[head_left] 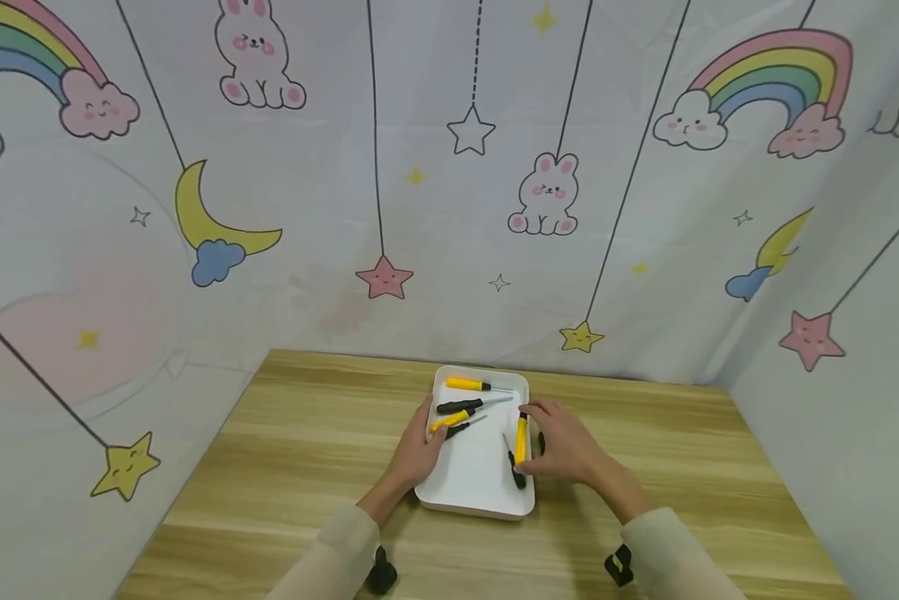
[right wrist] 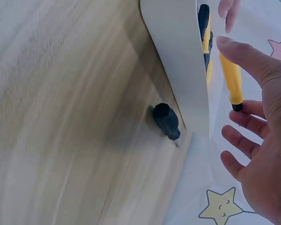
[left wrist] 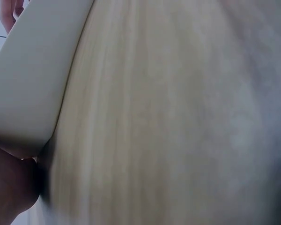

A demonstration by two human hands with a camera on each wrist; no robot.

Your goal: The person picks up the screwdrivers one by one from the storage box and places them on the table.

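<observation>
I had the yellow screwdriver (head_left: 521,439) pinched lengthwise in the fingers of my right hand (head_left: 569,442), thumb at the near end of its handle, fingertips at its black collar. Long axis ran near-to-far, roughly parallel to the right wall of the white tray (head_left: 471,483); shaft not visible. It was at that wall; could not tell whether it was touching. Right hand much the nearer; my left hand (head_left: 417,450) gripped the tray's left side, thumb over the rim.

Tray sat by the worktop (head_left: 307,433)'s far edge. Close in the way: a slim black screwdriver (head_left: 519,478) inside, just left of the handle. Four screwdrivers (head_left: 464,384) lay toward the far left corner, shafts rightward. A stubby black screwdriver (right wrist: 166,121) lay outside, just beside the right wall, beneath my right hand.
</observation>
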